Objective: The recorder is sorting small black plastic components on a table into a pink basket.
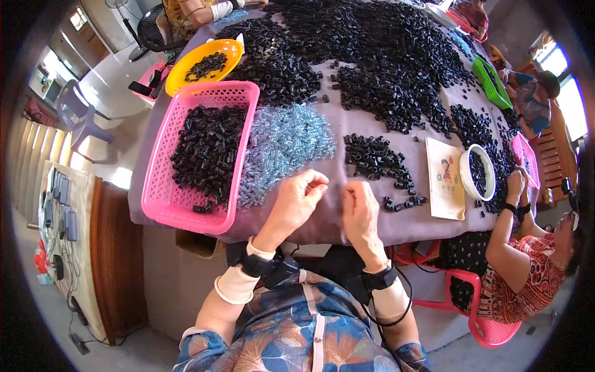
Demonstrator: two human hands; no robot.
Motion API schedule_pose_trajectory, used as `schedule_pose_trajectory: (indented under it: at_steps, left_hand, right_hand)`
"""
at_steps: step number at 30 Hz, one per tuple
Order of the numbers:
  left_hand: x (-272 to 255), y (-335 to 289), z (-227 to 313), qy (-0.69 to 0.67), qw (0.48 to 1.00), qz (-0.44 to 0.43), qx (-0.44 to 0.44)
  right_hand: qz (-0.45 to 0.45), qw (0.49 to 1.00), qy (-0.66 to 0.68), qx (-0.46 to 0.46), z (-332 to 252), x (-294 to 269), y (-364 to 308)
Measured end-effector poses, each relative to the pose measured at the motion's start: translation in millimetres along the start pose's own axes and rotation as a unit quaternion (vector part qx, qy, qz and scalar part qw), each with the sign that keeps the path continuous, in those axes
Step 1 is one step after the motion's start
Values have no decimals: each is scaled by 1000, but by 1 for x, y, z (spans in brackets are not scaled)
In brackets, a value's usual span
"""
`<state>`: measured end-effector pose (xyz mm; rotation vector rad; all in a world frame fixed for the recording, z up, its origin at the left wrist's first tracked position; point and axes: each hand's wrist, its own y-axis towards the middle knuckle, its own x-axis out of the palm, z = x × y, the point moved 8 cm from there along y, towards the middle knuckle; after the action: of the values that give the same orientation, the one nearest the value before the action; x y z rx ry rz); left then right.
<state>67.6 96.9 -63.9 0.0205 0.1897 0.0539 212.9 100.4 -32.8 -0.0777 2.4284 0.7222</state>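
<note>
Above the near edge of a counter [409,230] draped in greyish-mauve cloth, both hands, side by side and slightly apart. Left hand [296,199] with thumb and fingertips pinched together, just beside a heap of translucent pale-blue, small coiled-looking pieces [286,139]; right hand [361,214] with fingers curled inward, near a loose cluster of short black tubular pieces [375,158]. Cannot tell, for either, about anything tiny between the fingertips. Left of the pale-blue heap, a pink rectangular lattice-walled plastic basket [186,217], full of more black pieces; behind it, a round yellow-orange plastic dish [177,72] with a few more. Across the far side, a broad spread of the same black pieces. To the right of the cluster, a cream-coloured rectangular booklet [445,180], flat, and next to it a round white bowl [490,177] with black pieces inside. Farther right, a seated co-worker [527,263], hands at the counter's edge.
</note>
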Motion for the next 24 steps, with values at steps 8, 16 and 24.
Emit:
schedule_pose_trajectory:
  at_steps: [8, 16, 24]
  left_hand:
    - [60, 46, 15, 113, 989, 2, 99]
    - [79, 58, 16, 262, 963, 2, 65]
    - [56, 41, 14, 226, 964, 30, 139]
  right_hand:
    - [52, 981, 84, 164, 48, -24, -26]
    - [55, 987, 76, 133, 43, -27, -24]
    - [49, 983, 100, 143, 46, -25, -26]
